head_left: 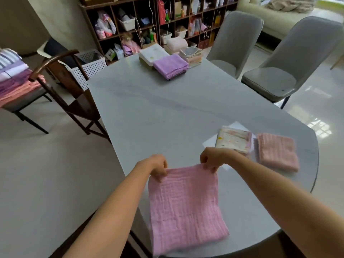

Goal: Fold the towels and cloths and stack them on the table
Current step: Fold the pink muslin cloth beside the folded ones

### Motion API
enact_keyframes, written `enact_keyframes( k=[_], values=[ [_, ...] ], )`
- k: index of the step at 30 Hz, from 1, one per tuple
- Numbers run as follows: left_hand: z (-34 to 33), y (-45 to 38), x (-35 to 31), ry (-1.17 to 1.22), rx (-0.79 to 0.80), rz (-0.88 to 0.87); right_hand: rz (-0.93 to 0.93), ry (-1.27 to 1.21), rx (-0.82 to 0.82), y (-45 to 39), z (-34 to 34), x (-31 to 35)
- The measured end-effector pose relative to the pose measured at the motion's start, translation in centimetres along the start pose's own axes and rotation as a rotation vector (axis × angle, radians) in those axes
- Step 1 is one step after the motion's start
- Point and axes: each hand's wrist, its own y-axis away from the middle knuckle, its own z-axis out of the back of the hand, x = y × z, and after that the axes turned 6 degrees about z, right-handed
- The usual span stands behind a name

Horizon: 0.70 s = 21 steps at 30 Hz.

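Note:
A pink ribbed cloth [184,205] hangs in front of me over the near edge of the grey table [167,112]. My left hand [158,167] pinches its top left corner. My right hand [212,160] pinches its top right corner. To the right lie a folded patterned white cloth [233,139] and a folded salmon-pink cloth [277,152], side by side. At the far end sit a folded purple towel [170,66], a white folded stack [151,54] and a stack of small pastel cloths [192,55].
Two grey chairs [275,69] stand along the table's right side. A dark wooden chair [61,77] and a white perforated basket [89,66] stand at the left. Another chair holds a pile of striped, purple and pink cloths [13,79]. Cluttered shelves [158,19] line the back wall.

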Motion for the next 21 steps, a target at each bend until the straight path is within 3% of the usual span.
enact_keyframes(
  k=[2,7,13,15,17,21],
  values=[
    [-2.7,-1.8,0.5,-0.016,-0.191,0.016,0.017,0.098,-0.194,-1.7,-2.5,-0.8],
    [-7.0,-6.0,1.5,0.357,-0.421,0.079,-0.012,0.026,-0.546,-6.5,-7.3,-3.4],
    [-7.2,-10.1,2.1,0.330,-0.724,-0.009,0.076,-0.152,-0.830,-10.6,-9.2,-3.7],
    [-8.5,-10.0,1.9,0.353,-0.879,-0.068,0.124,-0.059,-0.933,-10.7,-11.4,-3.6],
    [-11.2,-9.4,1.6,0.345,-0.910,-0.166,0.193,0.055,-0.894,-10.6,-14.5,-3.3],
    [-15.4,-9.2,2.7,0.115,-0.750,-0.264,0.291,0.236,-0.652,-11.1,-17.9,-2.1]
  ],
)
